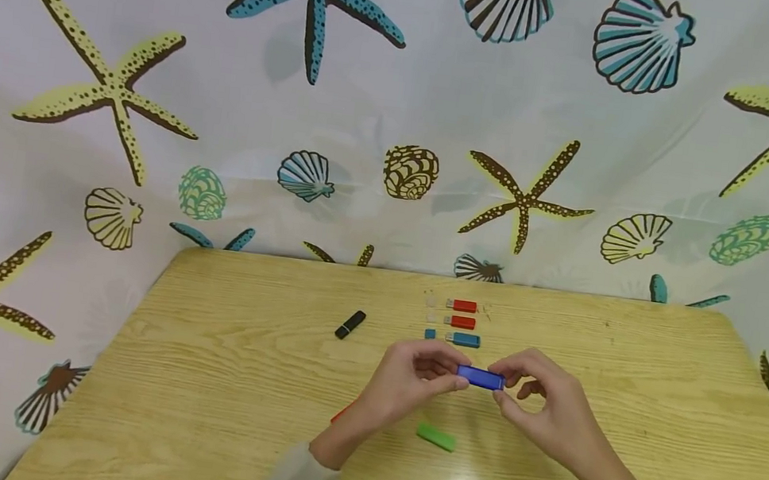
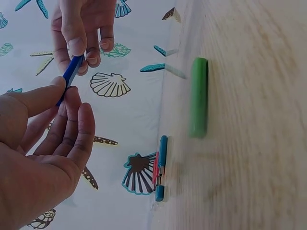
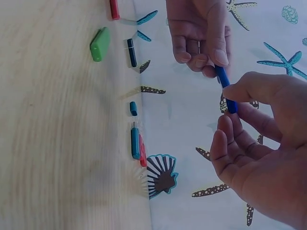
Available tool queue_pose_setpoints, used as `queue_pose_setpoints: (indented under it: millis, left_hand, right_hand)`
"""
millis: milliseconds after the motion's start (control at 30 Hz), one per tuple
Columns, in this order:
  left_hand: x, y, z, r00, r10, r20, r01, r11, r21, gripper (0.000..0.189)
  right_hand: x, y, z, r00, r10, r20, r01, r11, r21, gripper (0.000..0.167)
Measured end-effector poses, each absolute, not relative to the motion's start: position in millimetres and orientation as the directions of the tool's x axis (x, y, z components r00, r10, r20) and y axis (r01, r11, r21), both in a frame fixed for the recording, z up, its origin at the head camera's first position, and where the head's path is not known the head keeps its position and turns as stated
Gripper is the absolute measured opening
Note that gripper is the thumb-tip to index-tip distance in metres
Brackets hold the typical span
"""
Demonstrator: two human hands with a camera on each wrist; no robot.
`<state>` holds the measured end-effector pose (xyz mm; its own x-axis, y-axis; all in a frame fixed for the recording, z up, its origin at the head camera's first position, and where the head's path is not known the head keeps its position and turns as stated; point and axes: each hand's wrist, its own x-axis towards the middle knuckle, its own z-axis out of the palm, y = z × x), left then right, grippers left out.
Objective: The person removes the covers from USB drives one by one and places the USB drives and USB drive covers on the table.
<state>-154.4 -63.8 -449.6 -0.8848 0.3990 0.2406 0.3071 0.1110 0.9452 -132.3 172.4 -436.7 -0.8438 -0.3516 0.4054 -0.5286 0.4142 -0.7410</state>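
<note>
A dark blue capped USB stick is held above the table between both hands. My left hand pinches its left end between thumb and fingers. At the other end, the thumb and fingertips of my right hand pinch it. In the right wrist view the blue stick runs at a slant from one hand to the other. Below the hands a green USB stick lies on the wood. Just beyond them is a teal USB stick with its plug bare, its small cap beside it.
Farther back lie two red USB sticks with bare plugs and clear caps to their left. A black USB stick lies to the left. My left wrist partly hides a red item. Behind the wooden table hangs a shell-patterned curtain.
</note>
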Motion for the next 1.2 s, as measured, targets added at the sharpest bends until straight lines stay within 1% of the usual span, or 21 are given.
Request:
queue_pose_setpoints:
  millis: [267, 533, 667, 933, 1200]
  left_hand:
    - [-156.9, -72.9, -445.2, -0.893, 0.367, 0.261, 0.315, 0.096, 0.944, 0.019]
    - [-161.0, -83.3, -443.7, -0.898, 0.341, 0.278, 0.321, 0.076, 0.944, 0.018]
    - [-162.0, -87.0, -442.3, -0.902, 0.328, 0.282, 0.318, 0.061, 0.946, 0.018]
    - [-161.4, -93.1, -442.5, -0.912, 0.296, 0.283, 0.314, 0.061, 0.947, 0.018]
    - [-160.2, -96.3, -445.8, -0.922, 0.295, 0.25, 0.28, 0.062, 0.958, 0.017]
  right_hand:
    - [-142.4, 165.0, -429.2, -0.818, -0.385, 0.428, -0.56, 0.364, -0.744, 0.028]
    - [-154.1, 156.0, -426.7, -0.818, -0.407, 0.407, -0.55, 0.342, -0.762, 0.026]
    - [-158.4, 152.7, -427.1, -0.812, -0.42, 0.404, -0.547, 0.311, -0.777, 0.024]
    - [-162.4, 147.0, -429.6, -0.831, -0.412, 0.374, -0.508, 0.286, -0.813, 0.02]
    - [-161.3, 143.6, -443.9, -0.846, -0.389, 0.364, -0.48, 0.26, -0.838, 0.018]
